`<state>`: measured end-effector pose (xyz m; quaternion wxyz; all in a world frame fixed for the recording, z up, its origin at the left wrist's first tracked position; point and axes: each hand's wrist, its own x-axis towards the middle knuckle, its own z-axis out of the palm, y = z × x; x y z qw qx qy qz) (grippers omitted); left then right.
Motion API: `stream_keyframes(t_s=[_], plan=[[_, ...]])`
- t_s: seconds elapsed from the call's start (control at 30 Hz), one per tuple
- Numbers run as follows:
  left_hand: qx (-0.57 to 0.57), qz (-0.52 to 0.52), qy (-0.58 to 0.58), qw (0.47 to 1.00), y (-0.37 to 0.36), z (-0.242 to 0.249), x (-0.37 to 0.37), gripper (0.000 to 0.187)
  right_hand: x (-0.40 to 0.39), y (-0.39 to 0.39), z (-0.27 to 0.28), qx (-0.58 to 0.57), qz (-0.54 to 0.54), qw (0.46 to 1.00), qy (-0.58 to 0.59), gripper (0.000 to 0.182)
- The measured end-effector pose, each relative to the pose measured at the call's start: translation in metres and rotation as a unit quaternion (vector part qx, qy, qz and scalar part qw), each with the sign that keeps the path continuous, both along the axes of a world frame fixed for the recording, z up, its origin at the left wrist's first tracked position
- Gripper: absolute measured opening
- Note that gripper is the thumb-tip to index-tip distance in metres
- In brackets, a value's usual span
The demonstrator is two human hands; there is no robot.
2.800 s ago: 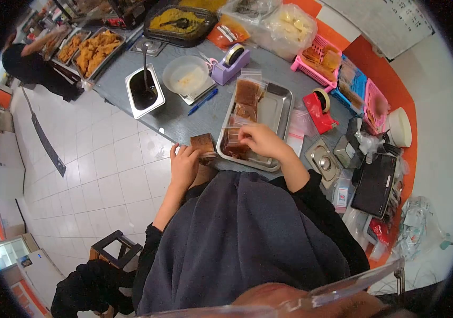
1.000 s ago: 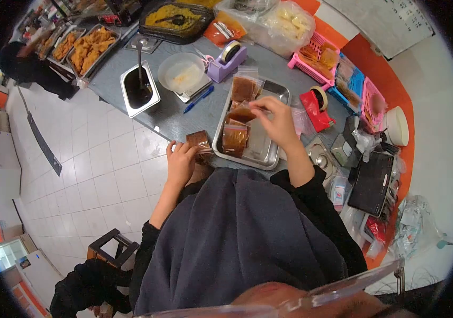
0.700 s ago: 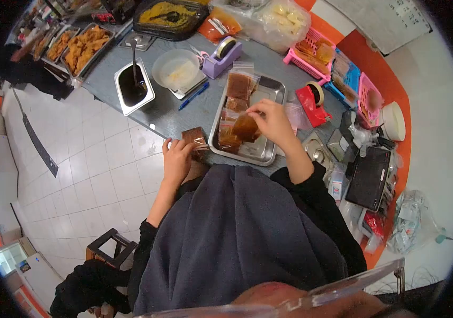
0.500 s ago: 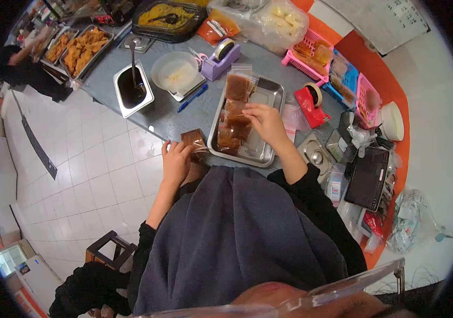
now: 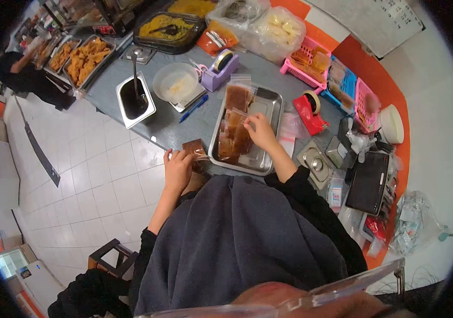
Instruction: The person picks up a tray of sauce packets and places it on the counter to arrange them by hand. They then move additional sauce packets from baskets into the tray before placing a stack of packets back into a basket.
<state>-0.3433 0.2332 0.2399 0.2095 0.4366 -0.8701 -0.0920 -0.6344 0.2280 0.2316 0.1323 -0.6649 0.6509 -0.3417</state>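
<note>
A grey worktable point(image 5: 184, 124) fills the upper middle of the view, crowded with food pans, a purple tape dispenser point(image 5: 219, 68), a white bowl point(image 5: 175, 83) on a scale and a steel pot of dark sauce point(image 5: 135, 99). Near its front edge lies a steel tray point(image 5: 268, 108) holding a row of small clear bags filled with brown sauce point(image 5: 235, 119), laid overlapping along the tray's left side. The person's right hand point(image 5: 262, 131) rests over the tray, fingertips pinching the upper corner of one filled bag in the row. The left hand point(image 5: 177, 167), at the table's edge just left of the tray, is closed around a separate brown sauce bag point(image 5: 194, 149) whose top points toward the tray. In judgement, good handling here means gripping each bag by its sealed top, keeping it flat so the liquid does not press on the seal, and laying it overlapped on its neighbour. A second person in black point(image 5: 28, 79) stands at the far left.
</note>
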Motion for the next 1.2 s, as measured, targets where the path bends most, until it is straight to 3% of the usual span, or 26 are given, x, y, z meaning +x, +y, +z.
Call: stream_keyframes(t_s=[0.2, 0.3, 0.37, 0.5, 0.57, 0.67, 0.8, 0.87, 1.0, 1.07, 1.2], plan=[[0.001, 0.003, 0.002, 1.000, 0.000, -0.003, 0.001, 0.015, 0.004, 0.012, 0.014, 0.092, -0.044, 0.986, -0.130, 0.008], [0.006, 0.002, 0.005, 1.000, 0.000, -0.004, 0.000, 0.014, -0.002, 0.016, 0.022, 0.103, 0.008, 0.993, -0.053, 0.009], [0.005, 0.006, -0.001, 1.000, -0.001, -0.004, -0.001, 0.013, -0.002, 0.016, 0.044, 0.231, 0.131, 0.963, -0.035, 0.011], [0.002, 0.003, -0.003, 1.000, -0.002, -0.002, 0.000, 0.019, -0.007, -0.003, 0.048, 0.187, 0.148, 0.969, -0.056, 0.012], [-0.003, -0.001, 0.001, 1.000, -0.002, -0.002, 0.000, 0.019, -0.007, -0.021, 0.024, 0.095, 0.014, 0.995, 0.001, 0.013], [-0.007, -0.012, 0.009, 1.000, -0.004, -0.002, 0.000, 0.017, -0.008, -0.035, -0.004, 0.096, -0.005, 0.995, 0.002, 0.013], [-0.005, -0.007, -0.008, 1.000, -0.003, -0.001, 0.003, 0.019, 0.000, -0.026, 0.008, 0.036, -0.025, 0.999, 0.006, 0.014], [-0.011, -0.010, -0.002, 1.000, -0.001, 0.000, 0.003, 0.020, -0.001, -0.020, 0.016, 0.102, 0.006, 0.991, -0.081, 0.017], [0.004, -0.013, -0.003, 1.000, -0.004, -0.003, 0.002, 0.020, 0.008, 0.003, 0.064, 0.160, 0.071, 0.978, -0.116, 0.018], [-0.006, -0.014, -0.011, 1.000, -0.004, -0.004, 0.002, 0.019, 0.010, 0.012, 0.077, 0.222, 0.268, 0.937, -0.040, 0.017], [-0.017, -0.003, -0.033, 0.999, -0.003, -0.007, 0.003, 0.019, 0.019, 0.007, 0.061, 0.236, 0.228, 0.944, -0.031, 0.015]])
